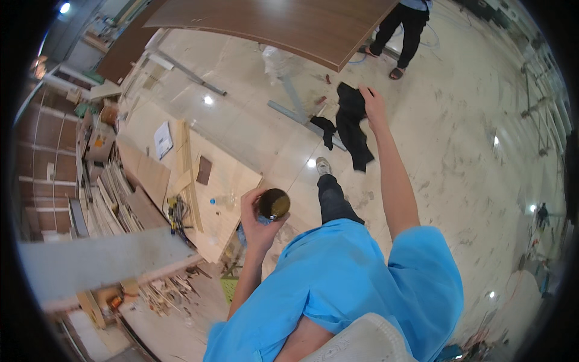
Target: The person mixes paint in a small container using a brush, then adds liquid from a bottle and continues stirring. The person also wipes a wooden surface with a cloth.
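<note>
My left hand [254, 226] is closed around a round container [274, 204], seen from above, with a dark olive-brown inside. What fills it, if anything, is unclear. Out to the right, my right hand [373, 107] grips the upper end of a black cloth [351, 130], which hangs down in a long strip. Beside it, a smaller black piece of cloth [325, 131] shows near a grey metal leg [289, 113]; whether it joins the bigger cloth I cannot tell.
A large brown panel [289, 30] spans the top, and another person [403, 33] stands past its right corner. To my left is a pale wooden board [223, 169] carrying wood strips [186, 163], papers [163, 140] and a clear bottle [226, 201]. Scrap boards [117, 199] lean farther left.
</note>
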The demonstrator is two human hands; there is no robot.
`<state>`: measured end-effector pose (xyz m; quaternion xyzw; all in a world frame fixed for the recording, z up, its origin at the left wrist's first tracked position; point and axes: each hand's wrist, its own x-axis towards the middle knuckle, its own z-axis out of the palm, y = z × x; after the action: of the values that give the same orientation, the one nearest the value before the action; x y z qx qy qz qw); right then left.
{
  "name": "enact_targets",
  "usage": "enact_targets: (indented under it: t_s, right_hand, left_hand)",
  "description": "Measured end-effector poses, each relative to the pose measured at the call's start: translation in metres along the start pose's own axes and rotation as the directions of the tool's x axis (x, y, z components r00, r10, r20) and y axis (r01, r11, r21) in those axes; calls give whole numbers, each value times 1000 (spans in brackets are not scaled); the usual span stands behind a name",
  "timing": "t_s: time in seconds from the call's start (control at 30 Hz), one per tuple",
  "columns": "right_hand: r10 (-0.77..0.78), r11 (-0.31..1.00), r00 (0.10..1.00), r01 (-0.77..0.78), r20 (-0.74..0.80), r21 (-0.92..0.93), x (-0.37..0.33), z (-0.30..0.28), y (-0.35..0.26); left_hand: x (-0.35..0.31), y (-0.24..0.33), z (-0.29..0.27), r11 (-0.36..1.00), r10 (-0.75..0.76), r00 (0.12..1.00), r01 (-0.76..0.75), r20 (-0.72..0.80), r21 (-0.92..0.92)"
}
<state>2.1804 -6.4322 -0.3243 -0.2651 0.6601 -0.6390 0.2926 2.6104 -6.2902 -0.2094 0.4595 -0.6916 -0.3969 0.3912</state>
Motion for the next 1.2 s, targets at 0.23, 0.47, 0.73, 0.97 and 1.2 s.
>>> enact_targets:
  t_s: [0.23, 0.47, 0.73, 0.97, 1.2]
  right_hand:
    - [219, 972, 971, -226, 100, 64, 119, 34, 8]
    - [231, 961, 972, -233, 32, 148, 208, -18, 29]
    - [-215, 572, 959, -31, -186, -819, 234, 12, -114]
    - [-477, 484, 819, 548, 319, -682, 230, 293, -139]
    - [-87, 237, 828, 558, 554, -796, 272, 481, -128]
  left_hand:
    - [153, -10, 0, 997, -68, 997, 69, 28, -26]
    - [259, -16, -9, 986, -88, 996, 91, 23, -139]
    - [339, -54, -47, 995, 49, 986, -34, 158, -96]
    - [420, -122, -123, 993, 95, 992, -89, 83, -80]
    - [494, -179, -242, 998, 1, 997, -6, -80, -56]
